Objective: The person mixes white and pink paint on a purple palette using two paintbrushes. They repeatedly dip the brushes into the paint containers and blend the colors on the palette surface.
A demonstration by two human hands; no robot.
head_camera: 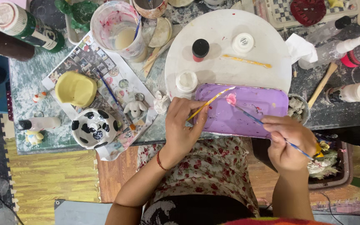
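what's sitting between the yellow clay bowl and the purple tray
In the head view, between the yellow bowl and purple tray: a blue brush, small white figurine, crumpled tissue.

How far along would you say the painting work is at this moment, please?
Looks done: the black-spotted white bowl and the yellow piece are coloured. In hand: the right hand works a blue-handled brush in a pink blob on the purple tray; the left hand holds a yellow-handled brush. Left: the small white figure looks unpainted.
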